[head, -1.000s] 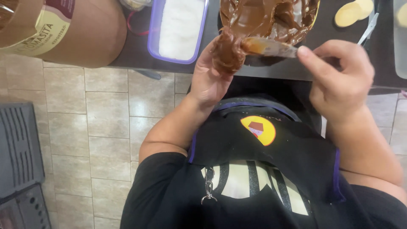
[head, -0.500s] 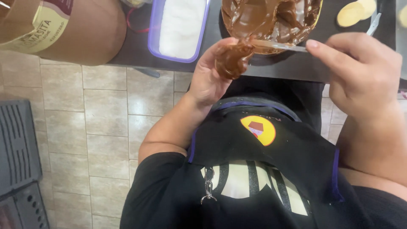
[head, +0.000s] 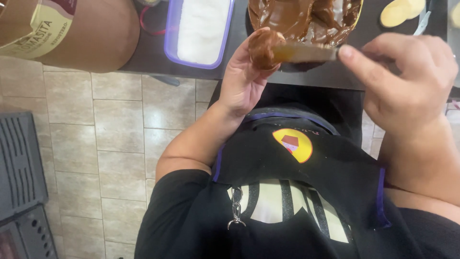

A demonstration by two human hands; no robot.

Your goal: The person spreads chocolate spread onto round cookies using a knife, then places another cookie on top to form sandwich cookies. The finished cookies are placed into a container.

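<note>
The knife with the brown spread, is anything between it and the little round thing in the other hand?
No. The knife in the right hand already touches the spread-covered round piece held by the left hand.

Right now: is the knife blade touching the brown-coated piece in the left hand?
Touching. Head view: knife blade lies flat on the coated piece held in left hand.

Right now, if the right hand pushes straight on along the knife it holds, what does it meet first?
Most likely the brown-coated piece in the left hand: the right hand points its knife leftward and the blade already touches it. Depth is unclear.
</note>
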